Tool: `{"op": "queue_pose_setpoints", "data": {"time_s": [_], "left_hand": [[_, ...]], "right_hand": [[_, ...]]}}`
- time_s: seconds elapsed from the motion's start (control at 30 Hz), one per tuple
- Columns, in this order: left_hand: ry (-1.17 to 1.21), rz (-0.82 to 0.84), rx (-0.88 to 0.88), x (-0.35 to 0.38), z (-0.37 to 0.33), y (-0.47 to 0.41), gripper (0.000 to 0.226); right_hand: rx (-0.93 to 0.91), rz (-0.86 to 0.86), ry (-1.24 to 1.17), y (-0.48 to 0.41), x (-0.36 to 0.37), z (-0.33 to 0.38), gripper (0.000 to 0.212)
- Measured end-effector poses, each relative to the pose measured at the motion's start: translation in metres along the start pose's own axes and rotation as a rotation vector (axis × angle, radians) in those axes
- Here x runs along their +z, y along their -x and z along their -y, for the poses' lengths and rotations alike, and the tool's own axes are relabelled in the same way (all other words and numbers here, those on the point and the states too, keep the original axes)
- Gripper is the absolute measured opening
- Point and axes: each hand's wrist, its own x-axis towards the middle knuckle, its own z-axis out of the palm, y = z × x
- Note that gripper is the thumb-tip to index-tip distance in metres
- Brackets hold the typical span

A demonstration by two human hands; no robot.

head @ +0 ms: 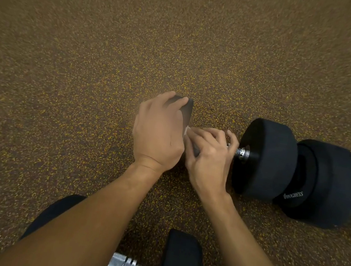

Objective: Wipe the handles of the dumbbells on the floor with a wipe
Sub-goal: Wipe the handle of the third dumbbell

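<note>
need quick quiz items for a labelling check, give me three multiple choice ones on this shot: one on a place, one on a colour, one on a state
1. Where is the wipe?
A in a bucket
B round the handle of the middle dumbbell, under the right hand
C on a bench

2. What colour is the wipe?
A blue
B green
C white

3. What is the left hand doing?
A gripping one end of the middle dumbbell
B hanging free
C holding a bottle

Answers:
1 B: a corner of it peeks out from the right hand's grip on the handle.
2 C: that corner is white.
3 A: its fingers curl over the black end.
</note>
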Motion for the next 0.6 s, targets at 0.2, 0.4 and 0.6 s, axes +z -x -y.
{"op": "queue_pose_setpoints", "data": {"time_s": [0.2,0.4,0.6], "left_hand": [[0.003,-0.005,0.003,-0.001,-0.001,0.001,0.038],[0.0,-0.008,0.013,-0.001,0.001,0.001,0.039],[0.002,-0.003,0.01,0.0,0.001,0.001,0.039]], "right_hand": [[0.144,0.033,0.013,-0.013,0.002,0.005,0.025],[-0.014,-0.007,-0.004,-0.003,-0.002,-0.003,0.015],[-0.006,0.006,-0.017,-0.008,-0.002,-0.004,0.015]]}}
